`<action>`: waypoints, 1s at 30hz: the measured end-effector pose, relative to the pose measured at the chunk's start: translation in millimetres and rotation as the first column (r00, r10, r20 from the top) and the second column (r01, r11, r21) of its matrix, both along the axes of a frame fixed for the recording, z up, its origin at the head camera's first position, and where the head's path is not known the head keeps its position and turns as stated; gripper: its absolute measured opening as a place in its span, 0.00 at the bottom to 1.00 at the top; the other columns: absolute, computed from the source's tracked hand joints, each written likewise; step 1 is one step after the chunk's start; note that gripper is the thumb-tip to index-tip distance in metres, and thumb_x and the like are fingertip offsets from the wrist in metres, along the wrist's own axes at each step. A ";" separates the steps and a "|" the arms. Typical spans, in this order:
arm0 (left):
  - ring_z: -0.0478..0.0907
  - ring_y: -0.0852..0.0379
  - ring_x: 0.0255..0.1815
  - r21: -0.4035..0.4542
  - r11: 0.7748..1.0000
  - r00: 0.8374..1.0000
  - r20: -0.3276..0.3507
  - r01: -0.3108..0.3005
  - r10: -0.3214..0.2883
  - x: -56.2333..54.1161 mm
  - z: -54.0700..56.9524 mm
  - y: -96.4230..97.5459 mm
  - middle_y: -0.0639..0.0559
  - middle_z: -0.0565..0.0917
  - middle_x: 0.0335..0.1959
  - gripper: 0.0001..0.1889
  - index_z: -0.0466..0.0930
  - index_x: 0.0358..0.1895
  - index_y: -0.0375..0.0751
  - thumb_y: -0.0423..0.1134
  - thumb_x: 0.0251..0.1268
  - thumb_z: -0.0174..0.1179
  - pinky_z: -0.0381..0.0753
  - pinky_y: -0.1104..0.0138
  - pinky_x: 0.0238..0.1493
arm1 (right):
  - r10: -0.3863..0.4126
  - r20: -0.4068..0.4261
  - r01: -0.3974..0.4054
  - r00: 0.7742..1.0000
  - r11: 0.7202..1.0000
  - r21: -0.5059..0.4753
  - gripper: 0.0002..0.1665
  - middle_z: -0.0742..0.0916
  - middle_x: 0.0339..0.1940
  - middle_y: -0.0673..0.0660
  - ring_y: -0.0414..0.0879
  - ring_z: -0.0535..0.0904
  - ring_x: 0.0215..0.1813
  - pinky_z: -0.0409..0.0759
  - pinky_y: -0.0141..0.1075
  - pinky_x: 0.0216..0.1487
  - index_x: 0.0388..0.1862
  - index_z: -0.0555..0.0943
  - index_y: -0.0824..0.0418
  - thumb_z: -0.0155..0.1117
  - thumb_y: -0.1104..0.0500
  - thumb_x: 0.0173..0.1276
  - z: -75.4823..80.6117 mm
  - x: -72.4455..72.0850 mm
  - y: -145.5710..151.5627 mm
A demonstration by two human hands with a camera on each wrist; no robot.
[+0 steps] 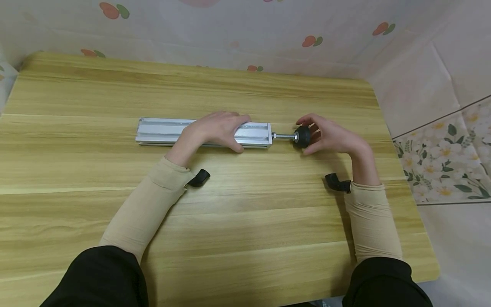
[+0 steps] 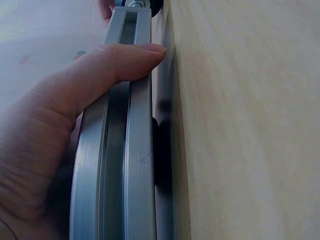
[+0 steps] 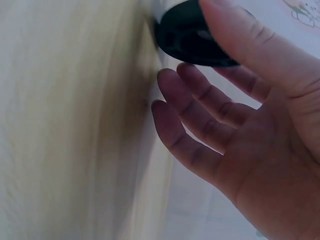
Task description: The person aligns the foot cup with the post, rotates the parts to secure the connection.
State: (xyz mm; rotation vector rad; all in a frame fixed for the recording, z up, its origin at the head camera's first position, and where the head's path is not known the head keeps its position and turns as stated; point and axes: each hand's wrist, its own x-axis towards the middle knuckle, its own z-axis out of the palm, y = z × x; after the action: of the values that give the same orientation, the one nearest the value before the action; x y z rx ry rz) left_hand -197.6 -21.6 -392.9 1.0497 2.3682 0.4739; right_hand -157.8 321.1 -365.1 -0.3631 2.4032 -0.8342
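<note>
A silver aluminium profile (image 1: 163, 131) with grooves along its length lies crosswise on the table. My left hand (image 1: 218, 129) grips it from above right of its middle, the thumb on the near side; the other fingertips are hidden in the left wrist view. From its right end plate a threaded rod (image 1: 285, 136) with nuts runs to a round black levelling foot (image 1: 301, 137). Around that foot my right hand (image 1: 330, 134) is curled, holding its rim between thumb and index finger. In the right wrist view the remaining fingers are spread below the black disc (image 3: 187, 37).
The wood-grain table (image 1: 253, 238) stretches out around the profile, its back edge against a fruit-print wall covering (image 1: 230, 30). At the right hangs a floral-patterned cloth (image 1: 445, 157). Black wrist-camera mounts (image 1: 199, 178) stick out from both beige sleeves.
</note>
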 end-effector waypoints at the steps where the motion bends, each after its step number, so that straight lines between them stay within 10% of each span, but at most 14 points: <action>1: 0.77 0.47 0.62 0.001 1.000 1.000 -0.001 0.000 0.000 0.0 0.2 -0.1 0.46 0.80 0.63 0.44 0.63 0.77 0.47 0.55 0.57 0.69 0.72 0.50 0.69 | -0.001 -0.002 0.001 1.000 1.000 0.002 0.48 0.76 0.66 0.62 0.59 0.79 0.60 0.80 0.54 0.62 0.73 0.65 0.62 0.80 0.65 0.57 -1.0 -0.4 -1.2; 14: 0.77 0.47 0.59 0.001 1.000 1.000 -0.007 0.002 -0.002 -0.4 -0.7 -0.1 0.46 0.80 0.61 0.44 0.63 0.76 0.47 0.55 0.57 0.69 0.73 0.50 0.68 | -0.017 -0.064 0.018 0.998 1.000 0.025 0.40 0.80 0.61 0.64 0.58 0.80 0.60 0.81 0.55 0.64 0.66 0.68 0.65 0.79 0.65 0.59 -0.1 1.7 -0.4; 23: 0.77 0.47 0.58 0.005 1.000 1.000 -0.010 0.007 -0.007 -0.7 -1.5 -0.3 0.46 0.81 0.59 0.43 0.63 0.76 0.47 0.55 0.57 0.69 0.73 0.51 0.67 | 0.057 -0.090 -0.051 0.994 0.997 0.061 0.33 0.82 0.61 0.63 0.55 0.79 0.58 0.76 0.27 0.53 0.70 0.74 0.64 0.72 0.59 0.68 3.5 3.3 7.2; 30: 0.77 0.48 0.58 0.005 1.000 1.000 -0.012 0.004 -0.004 -0.6 -1.3 0.0 0.46 0.81 0.60 0.44 0.63 0.76 0.46 0.55 0.57 0.69 0.74 0.51 0.66 | 0.096 -0.090 -0.088 0.991 0.992 0.093 0.26 0.82 0.57 0.60 0.50 0.75 0.55 0.71 0.29 0.53 0.70 0.76 0.62 0.64 0.57 0.76 4.6 3.2 11.6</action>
State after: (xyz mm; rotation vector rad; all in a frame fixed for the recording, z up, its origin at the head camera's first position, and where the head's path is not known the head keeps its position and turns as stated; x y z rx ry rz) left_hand -198.1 -21.6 -394.2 1.0622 2.3759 0.4740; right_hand -154.6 332.8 -360.5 -0.4838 2.4798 -0.6813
